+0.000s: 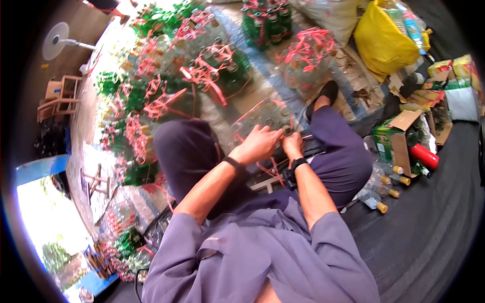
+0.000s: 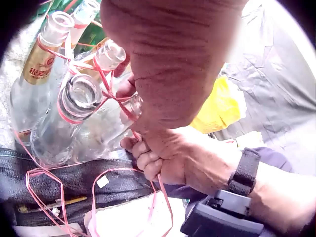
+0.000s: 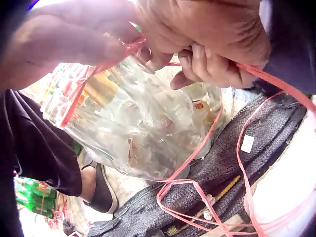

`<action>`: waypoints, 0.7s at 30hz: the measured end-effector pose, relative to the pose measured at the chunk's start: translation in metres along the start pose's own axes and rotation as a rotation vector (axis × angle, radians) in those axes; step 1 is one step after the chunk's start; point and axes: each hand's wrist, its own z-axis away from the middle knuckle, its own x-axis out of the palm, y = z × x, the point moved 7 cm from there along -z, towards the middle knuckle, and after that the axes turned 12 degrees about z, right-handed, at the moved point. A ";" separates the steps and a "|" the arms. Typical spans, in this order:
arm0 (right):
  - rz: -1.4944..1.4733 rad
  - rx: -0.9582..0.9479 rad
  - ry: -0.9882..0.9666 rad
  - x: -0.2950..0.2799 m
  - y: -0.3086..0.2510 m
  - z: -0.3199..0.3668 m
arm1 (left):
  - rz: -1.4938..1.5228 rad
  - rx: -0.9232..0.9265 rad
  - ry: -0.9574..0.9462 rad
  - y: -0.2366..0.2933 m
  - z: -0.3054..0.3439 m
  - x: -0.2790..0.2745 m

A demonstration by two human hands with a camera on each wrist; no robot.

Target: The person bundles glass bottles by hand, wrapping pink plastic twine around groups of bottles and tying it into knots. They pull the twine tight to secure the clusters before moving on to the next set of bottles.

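A bundle of clear glass bottles [image 1: 260, 118], some with gold neck labels, stands in front of the person's knees. Pink plastic twine [image 3: 271, 80] runs round the bottles and across their necks. My left hand [image 1: 257, 145] pinches the twine between fingers and thumb beside a bottle neck. Close against it, my right hand [image 1: 293, 145] grips the twine with curled fingers [image 2: 143, 157], and a loose length trails down from them. In the left wrist view the left hand hides part of the necks. A loop of twine lies on the dark mesh cloth [image 2: 123, 165] below.
Many tied green and clear bottles [image 1: 187, 96] stand to the left and ahead. A clear bundle [image 1: 308, 60] sits beyond the right foot. At right are a yellow bag [image 1: 379, 40], a box of bottles [image 1: 399, 136], a red can [image 1: 424, 156] and loose bottles [image 1: 379, 187].
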 end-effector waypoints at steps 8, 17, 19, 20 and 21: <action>0.017 0.022 -0.059 -0.003 0.000 0.003 | -0.100 -0.047 -0.082 0.012 0.000 -0.008; 0.013 0.038 -0.066 -0.003 -0.003 0.003 | -0.257 0.086 0.078 0.009 0.009 -0.009; 0.041 -0.016 -0.043 -0.005 -0.006 0.003 | -0.237 0.084 0.064 0.012 0.009 -0.015; 0.043 -0.022 -0.038 -0.004 -0.005 0.003 | -0.238 0.078 0.059 0.013 0.009 -0.018; 0.032 -0.036 -0.032 -0.005 -0.006 0.004 | -0.233 0.082 0.063 0.014 0.009 -0.022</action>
